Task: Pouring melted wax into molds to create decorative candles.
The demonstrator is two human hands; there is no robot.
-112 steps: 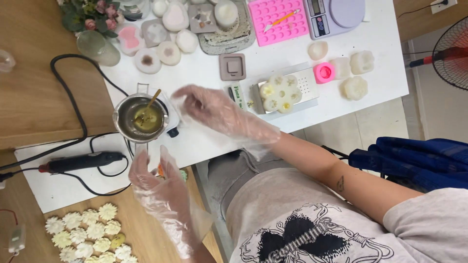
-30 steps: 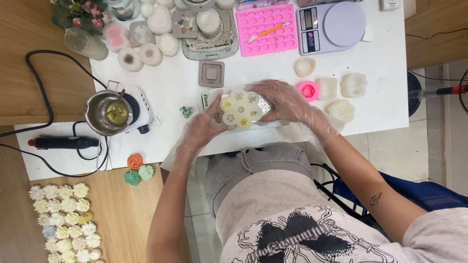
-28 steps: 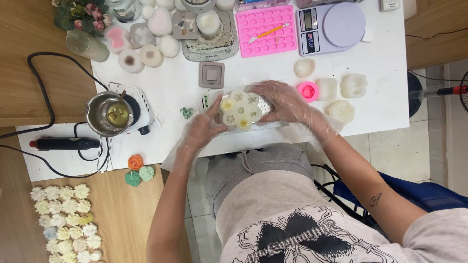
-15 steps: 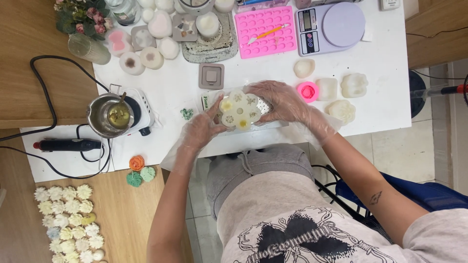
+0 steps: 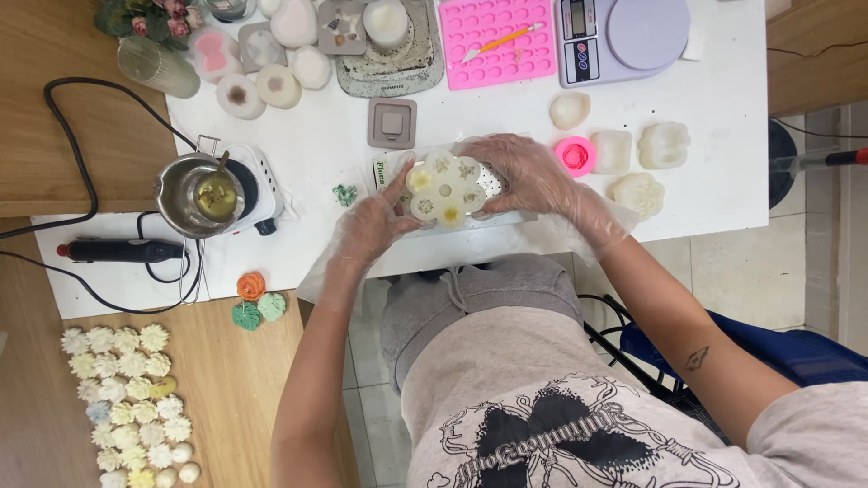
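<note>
Both my hands wear clear plastic gloves and hold a white flower-shaped mould (image 5: pixel 445 189) from either side. My left hand (image 5: pixel 372 228) grips its left edge, my right hand (image 5: pixel 524 172) its right edge. The mould has several small cavities, some filled with pale yellow wax. It rests on a white perforated block (image 5: pixel 493 192) near the front edge of the white table (image 5: pixel 714 108). A small green wax piece (image 5: pixel 344 194) lies just left of my left hand.
A metal melting pot (image 5: pixel 201 196) sits on a small hotplate at the left, a black heat tool (image 5: pixel 122 250) in front of it. Pink mould tray (image 5: pixel 506 41), scale (image 5: pixel 624 32), pink cup (image 5: pixel 575 155) and white moulds stand behind. Several wax flowers (image 5: pixel 127 398) lie on the wooden surface.
Earlier my hands were apart near the melting pot; now both clasp the flower-shaped mould. Over the last second they have stayed on it, only the view shifted slightly.
</note>
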